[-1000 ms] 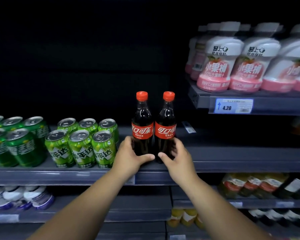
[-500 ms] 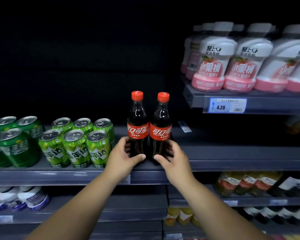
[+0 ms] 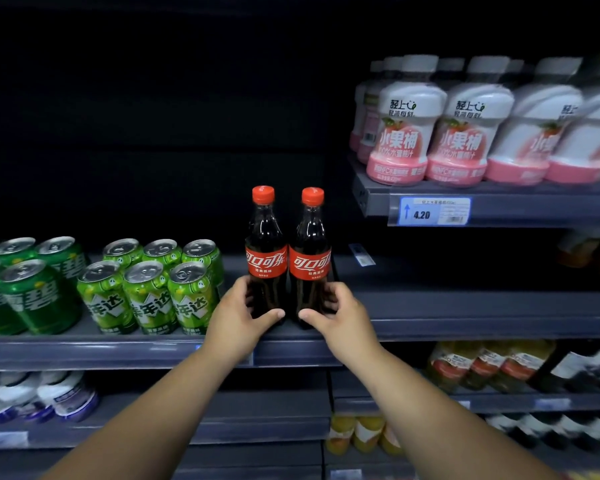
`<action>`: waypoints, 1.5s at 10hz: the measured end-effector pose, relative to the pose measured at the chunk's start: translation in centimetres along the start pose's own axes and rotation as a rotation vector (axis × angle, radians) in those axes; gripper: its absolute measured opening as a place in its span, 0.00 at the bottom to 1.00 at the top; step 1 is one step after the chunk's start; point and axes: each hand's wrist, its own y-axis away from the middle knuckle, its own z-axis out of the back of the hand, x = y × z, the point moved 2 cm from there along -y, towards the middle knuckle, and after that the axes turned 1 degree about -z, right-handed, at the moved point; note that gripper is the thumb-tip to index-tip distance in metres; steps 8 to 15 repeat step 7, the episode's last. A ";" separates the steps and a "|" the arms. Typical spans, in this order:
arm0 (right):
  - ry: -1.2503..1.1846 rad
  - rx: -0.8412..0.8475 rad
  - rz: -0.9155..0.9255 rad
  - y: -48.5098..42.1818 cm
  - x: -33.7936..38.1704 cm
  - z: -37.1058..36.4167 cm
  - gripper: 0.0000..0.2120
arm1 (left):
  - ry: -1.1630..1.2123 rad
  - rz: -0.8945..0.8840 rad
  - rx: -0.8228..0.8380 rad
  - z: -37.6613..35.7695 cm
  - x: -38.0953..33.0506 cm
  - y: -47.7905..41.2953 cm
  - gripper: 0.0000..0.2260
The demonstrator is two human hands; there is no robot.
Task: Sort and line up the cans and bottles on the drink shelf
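On the grey metal shelf (image 3: 465, 317), just right of the light green drink cans (image 3: 149, 296), the left cola bottle (image 3: 266, 261) and the right cola bottle (image 3: 310, 265), both dark plastic with red caps and red labels, stand upright side by side and seem to touch. The left hand (image 3: 236, 320) curls its fingers and thumb round the bottom of the left cola bottle, and the right hand (image 3: 343, 317) grips the right cola bottle the same way.
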 end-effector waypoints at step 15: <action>0.460 0.163 -0.043 5.5 6.0 1.6 0.33 | -0.342 -0.091 0.150 7.7 -1.3 5.8 0.32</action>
